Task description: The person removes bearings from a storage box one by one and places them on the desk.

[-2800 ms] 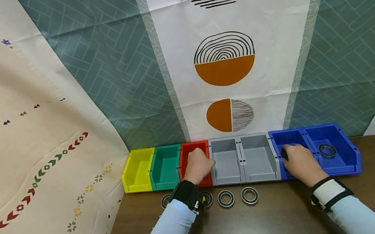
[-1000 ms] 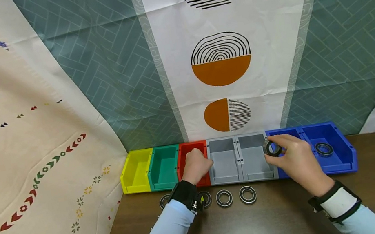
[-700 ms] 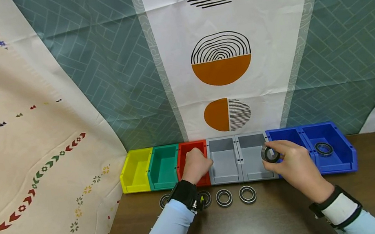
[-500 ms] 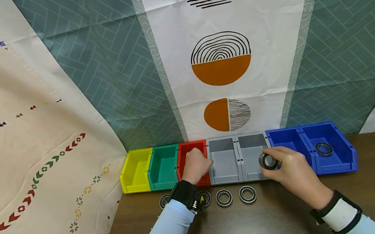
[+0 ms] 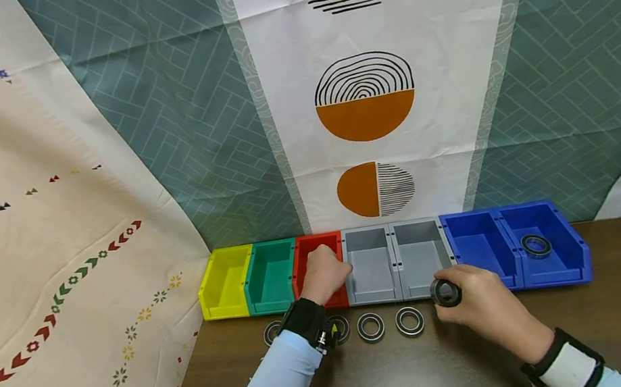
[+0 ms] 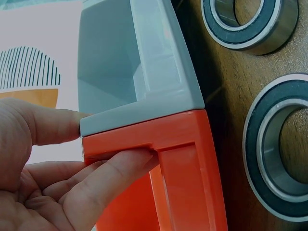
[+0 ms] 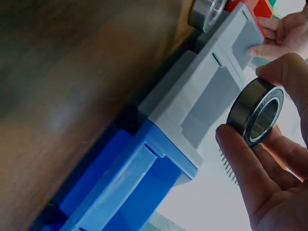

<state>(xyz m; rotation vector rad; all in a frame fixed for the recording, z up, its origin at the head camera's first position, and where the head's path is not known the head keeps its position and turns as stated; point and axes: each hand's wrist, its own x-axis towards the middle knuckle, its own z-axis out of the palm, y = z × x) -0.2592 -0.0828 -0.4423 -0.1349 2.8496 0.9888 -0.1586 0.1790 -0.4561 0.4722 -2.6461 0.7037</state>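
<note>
My right hand (image 5: pixel 486 304) pinches a ball bearing (image 5: pixel 446 292) between thumb and fingers. In the head view they are just in front of the right grey bin (image 5: pixel 424 256); the right wrist view shows the held bearing (image 7: pixel 240 115) tilted, clear of the bins. My left hand (image 5: pixel 325 274) is at the red bin (image 5: pixel 318 241). In the left wrist view its thumb and fingers pinch the adjoining walls of the red bin (image 6: pixel 185 187) and the left grey bin (image 6: pixel 168 108). Several bearings lie in a row before the bins, among them one bearing (image 5: pixel 409 322) near my right hand.
The bins stand in one row: yellow (image 5: pixel 227 286), green (image 5: pixel 273 278), red, two grey, two blue. Another bearing (image 5: pixel 536 246) lies in the far right blue bin (image 5: pixel 570 253). Patterned cloth (image 5: pixel 202 136) hangs behind; the wooden table (image 5: pixel 415 374) extends in front.
My right hand has lifted the bearing out of the left blue bin and carried it left and towards me, to the table's side of the grey bin. The left hand stays at the red bin.
</note>
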